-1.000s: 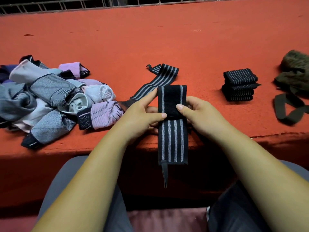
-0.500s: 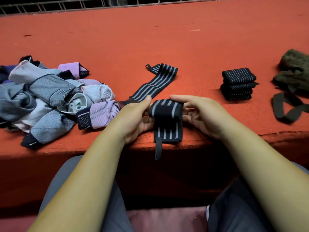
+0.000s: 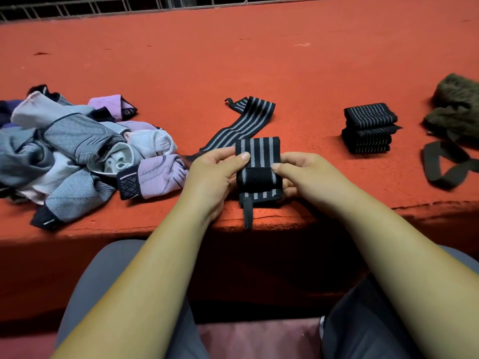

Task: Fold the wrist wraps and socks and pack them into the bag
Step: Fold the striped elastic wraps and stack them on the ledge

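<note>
Two hands (image 3: 211, 177) (image 3: 308, 174) on wrist wrap (image 3: 258, 154), stripes near-to-far, loop nearest

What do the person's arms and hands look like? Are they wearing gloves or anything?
No gloves. The left hand and right hand are both bare, with no rings showing, and the thumbnails look short and plain. The left arm and right arm are bare too: no sleeve, watch or bracelet as far up as the picture shows.

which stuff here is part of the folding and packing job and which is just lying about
Job: half-folded wrist wrap, flat wrist wrap, folded wrap stack, sock pile, olive bag.
Lying about: metal railing, pink cloth below the ledge.
</note>
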